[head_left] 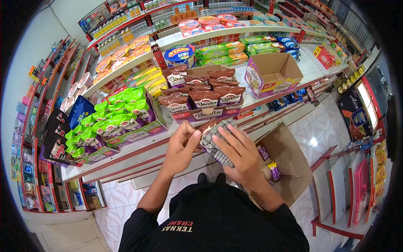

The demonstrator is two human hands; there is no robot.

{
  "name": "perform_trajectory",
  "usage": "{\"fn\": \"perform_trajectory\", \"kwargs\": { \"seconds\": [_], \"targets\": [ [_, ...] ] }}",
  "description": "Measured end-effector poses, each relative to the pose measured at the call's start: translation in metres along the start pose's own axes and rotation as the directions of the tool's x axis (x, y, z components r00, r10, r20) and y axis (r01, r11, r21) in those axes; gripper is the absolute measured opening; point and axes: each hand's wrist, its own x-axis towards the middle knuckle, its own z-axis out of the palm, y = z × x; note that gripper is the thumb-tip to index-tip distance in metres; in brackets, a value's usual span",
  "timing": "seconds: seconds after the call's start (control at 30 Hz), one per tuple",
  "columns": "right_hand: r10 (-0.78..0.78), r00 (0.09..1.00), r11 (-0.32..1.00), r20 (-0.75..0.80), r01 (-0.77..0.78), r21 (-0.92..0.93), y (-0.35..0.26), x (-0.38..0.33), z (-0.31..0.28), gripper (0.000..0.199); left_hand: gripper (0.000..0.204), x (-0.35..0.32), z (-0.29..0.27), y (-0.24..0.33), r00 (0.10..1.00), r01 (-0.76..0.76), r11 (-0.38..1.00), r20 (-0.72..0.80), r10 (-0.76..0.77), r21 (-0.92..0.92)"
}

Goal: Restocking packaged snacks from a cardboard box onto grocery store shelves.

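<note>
My left hand [181, 148] pinches the edge of a brown and purple snack packet [207, 126] in front of the shelf. A grey checked cloth [211, 143] lies over much of that packet, under the fingers of my right hand [240, 154], which press it against the packet. Just beyond my hands, an open display box [201, 114] holds several upright brown packets [207, 99]. To its left, two more boxes hold green-topped packets [124, 119].
An empty-looking cardboard display box [275, 77] stands on the shelf [249, 100] at right. On the floor, an open carton [289, 168] contains a few packets [273, 171]. Tubs, biscuit packs [222, 52] and a round blue tin [179, 56] line the back. Racks [348, 185] stand at right.
</note>
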Motion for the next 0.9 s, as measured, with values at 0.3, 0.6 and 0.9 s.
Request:
{"fn": "perform_trajectory", "kwargs": {
  "seconds": [0.3, 0.6, 0.9],
  "targets": [
    [-0.223, 0.96, 0.975, 0.169, 0.22, 0.035, 0.018, -0.027, -0.001, 0.059, 0.015, 0.011, -0.016, 0.01, 0.992, -0.008, 1.0, -0.126, 0.005, -0.02],
    [0.131, 0.971, 0.934, 0.2, -0.188, 0.304, 0.055, -0.012, -0.05, 0.034, 0.016, 0.021, -0.024, 0.019, 0.957, -0.241, 0.928, -0.089, 0.276, 0.282],
    [0.074, 0.992, 0.949, 0.102, -0.101, 0.299, 0.028, 0.088, -0.094, 0.037, 0.01, 0.04, 0.034, 0.089, 0.784, -0.621, 0.626, 0.353, 0.511, 0.472]
  ]
}}
